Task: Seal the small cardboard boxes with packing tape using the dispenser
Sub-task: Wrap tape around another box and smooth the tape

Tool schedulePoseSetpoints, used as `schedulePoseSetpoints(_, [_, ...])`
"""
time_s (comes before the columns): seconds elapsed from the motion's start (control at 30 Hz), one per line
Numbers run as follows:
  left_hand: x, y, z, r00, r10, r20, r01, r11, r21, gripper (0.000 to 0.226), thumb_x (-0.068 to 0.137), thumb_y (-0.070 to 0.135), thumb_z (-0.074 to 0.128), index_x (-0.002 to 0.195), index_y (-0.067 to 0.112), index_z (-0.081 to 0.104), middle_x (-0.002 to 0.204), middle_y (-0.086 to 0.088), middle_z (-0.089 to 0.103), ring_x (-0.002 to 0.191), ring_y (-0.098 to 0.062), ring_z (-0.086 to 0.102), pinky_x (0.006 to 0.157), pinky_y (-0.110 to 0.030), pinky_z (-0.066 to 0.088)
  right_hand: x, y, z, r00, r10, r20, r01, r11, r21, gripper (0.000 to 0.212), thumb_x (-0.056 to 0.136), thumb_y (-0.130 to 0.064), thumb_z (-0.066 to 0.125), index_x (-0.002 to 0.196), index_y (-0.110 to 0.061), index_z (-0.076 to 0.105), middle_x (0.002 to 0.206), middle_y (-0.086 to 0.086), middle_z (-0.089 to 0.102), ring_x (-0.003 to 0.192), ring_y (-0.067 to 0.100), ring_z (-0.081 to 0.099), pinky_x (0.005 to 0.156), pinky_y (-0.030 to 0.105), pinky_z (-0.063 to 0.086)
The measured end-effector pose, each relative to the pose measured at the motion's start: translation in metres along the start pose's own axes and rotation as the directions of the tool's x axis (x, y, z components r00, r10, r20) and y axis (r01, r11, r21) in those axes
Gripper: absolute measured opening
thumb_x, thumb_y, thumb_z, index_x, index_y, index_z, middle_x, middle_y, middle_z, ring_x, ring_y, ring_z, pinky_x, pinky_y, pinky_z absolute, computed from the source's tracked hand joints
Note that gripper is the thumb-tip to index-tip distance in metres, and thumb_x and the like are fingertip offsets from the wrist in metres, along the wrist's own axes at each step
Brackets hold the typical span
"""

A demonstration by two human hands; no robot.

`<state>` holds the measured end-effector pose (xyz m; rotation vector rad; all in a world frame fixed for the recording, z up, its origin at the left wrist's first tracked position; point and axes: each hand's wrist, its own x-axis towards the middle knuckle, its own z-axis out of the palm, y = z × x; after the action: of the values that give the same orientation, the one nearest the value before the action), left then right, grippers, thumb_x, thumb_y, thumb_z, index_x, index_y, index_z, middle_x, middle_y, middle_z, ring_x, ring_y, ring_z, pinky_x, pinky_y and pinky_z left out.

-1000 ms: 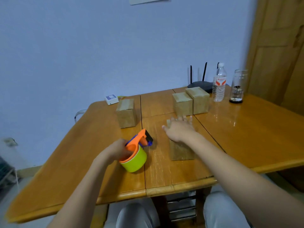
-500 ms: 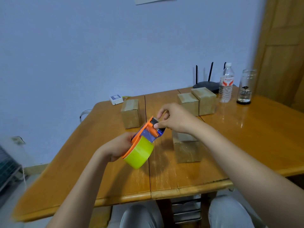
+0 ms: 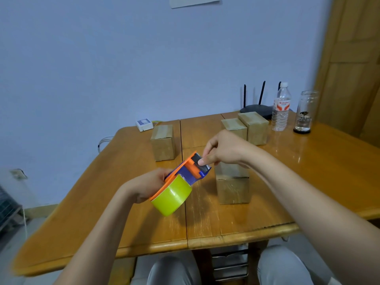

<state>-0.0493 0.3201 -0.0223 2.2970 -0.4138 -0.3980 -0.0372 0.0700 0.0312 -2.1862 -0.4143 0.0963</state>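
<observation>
1. Your knees sit under the near edge of the wooden table; both forearms reach forward over it.
2. Your left hand is lifted above the table with its fingers curled round the handle side of the tape dispenser, gripping it. The dispenser is tilted: the yellow-green tape roll is low and toward you, the orange-and-blue head is up and away.
3. Your right hand comes in from the right, wrist bent downward. Thumb and forefinger are closed in a pinch at the dispenser's cutter end, on the tape end there as far as the view shows; the other fingers are curled.
4. The nearest box stands on the table just right of the dispenser, partly under your right wrist. Its top looks glossy; I cannot tell whether that is tape.
5. Farther back, one box stands alone left of centre. Two more boxes stand touching at right.
6. At the far edge: a small white box, a black router, a plastic water bottle and a glass jar, in front of a blue wall.
</observation>
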Motion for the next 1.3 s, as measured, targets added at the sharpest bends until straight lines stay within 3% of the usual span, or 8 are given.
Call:
schedulePoseSetpoints(0.13, [-0.003,0.003,-0.001,1.0,-0.011,-0.002,0.011,0.996,0.092,0.025,0.104,0.01,0.048,0.115,-0.009,0.061,0.11,-0.034,0.063,0.09,-0.032,0.059,0.072,-0.029,0.048,0.002,0.009,-0.005,1.0,0.019,0.017,-0.02,0.996,0.091,0.02,0.072,-0.018,0.09,0.075,-0.005,0.075,0.062,-0.005,0.071,0.066,0.011,0.062,0.069,0.029,0.057])
schedulePoseSetpoints(0.3, [-0.006,0.01,-0.011,0.998,-0.042,0.042,0.035,0.987,0.157,0.022,0.102,0.01,0.052,0.115,-0.005,0.062,0.11,-0.032,0.064,0.089,-0.031,0.06,0.082,-0.045,0.05,0.003,0.016,-0.008,1.0,0.025,0.0,-0.025,0.99,0.137,0.023,0.072,-0.015,0.09,0.078,0.001,0.074,0.068,-0.001,0.073,0.07,0.012,0.065,0.072,0.033,0.059])
schedulePoseSetpoints(0.4, [-0.018,0.01,-0.02,0.988,-0.017,0.156,-0.01,0.986,0.169,0.014,0.095,0.014,0.066,0.109,0.013,0.066,0.097,-0.009,0.072,0.084,-0.014,0.067,0.076,-0.033,0.055,-0.001,0.025,-0.029,0.993,0.069,-0.1,-0.052,0.985,0.163,0.021,0.069,-0.016,0.09,0.074,-0.003,0.075,0.073,0.003,0.074,0.072,0.013,0.066,0.066,0.024,0.056])
schedulePoseSetpoints(0.53, [-0.033,-0.002,-0.03,0.994,-0.04,0.1,0.023,0.985,0.17,0.013,0.091,0.008,0.069,0.103,0.014,0.068,0.092,-0.011,0.073,0.081,-0.021,0.07,0.075,-0.045,0.057,-0.009,0.04,-0.056,0.969,0.156,-0.19,-0.11,0.966,0.232,0.026,0.061,-0.024,0.09,0.072,-0.008,0.073,0.075,0.002,0.073,0.074,0.015,0.067,0.067,0.026,0.057])
schedulePoseSetpoints(0.73, [-0.034,0.001,-0.038,0.993,-0.098,-0.063,0.113,0.94,0.322,0.021,0.09,0.01,0.069,0.091,0.03,0.066,0.077,0.014,0.072,0.072,-0.004,0.069,0.06,-0.015,0.05,-0.03,0.036,-0.064,0.942,0.289,0.169,-0.314,0.937,0.152,0.034,0.076,-0.03,0.078,0.102,-0.009,0.078,0.058,0.004,0.056,0.047,0.011,0.048,0.046,0.021,0.044])
schedulePoseSetpoints(1.0, [-0.022,0.014,-0.034,0.975,-0.116,-0.187,0.188,0.882,0.432,0.006,0.088,0.02,0.072,0.092,0.021,0.067,0.083,0.003,0.073,0.073,-0.008,0.067,0.065,-0.018,0.051,-0.045,0.044,-0.073,0.926,0.286,0.246,-0.37,0.814,0.447,0.033,0.076,-0.003,0.074,0.109,0.004,0.074,0.093,0.02,0.075,0.078,0.021,0.075,0.067,0.026,0.062])
schedulePoseSetpoints(1.1, [-0.017,0.018,-0.029,0.976,-0.092,-0.197,0.177,0.862,0.475,0.006,0.089,0.017,0.071,0.085,0.019,0.068,0.072,0.002,0.073,0.061,-0.004,0.064,0.059,-0.014,0.044,-0.05,0.049,-0.075,0.925,0.281,0.256,-0.371,0.811,0.451,0.035,0.075,0.001,0.074,0.11,0.006,0.072,0.105,0.023,0.074,0.09,0.026,0.075,0.073,0.028,0.063])
schedulePoseSetpoints(1.3, [-0.012,0.018,-0.023,0.978,0.02,-0.206,0.092,0.848,0.522,0.02,0.093,0.019,0.068,0.108,0.029,0.06,0.091,0.009,0.066,0.082,-0.011,0.061,0.065,-0.018,0.042,-0.062,0.053,-0.086,0.912,0.226,0.343,-0.352,0.862,0.366,0.037,0.085,-0.007,0.07,0.121,-0.001,0.068,0.116,0.017,0.073,0.11,0.027,0.07,0.09,0.03,0.059])
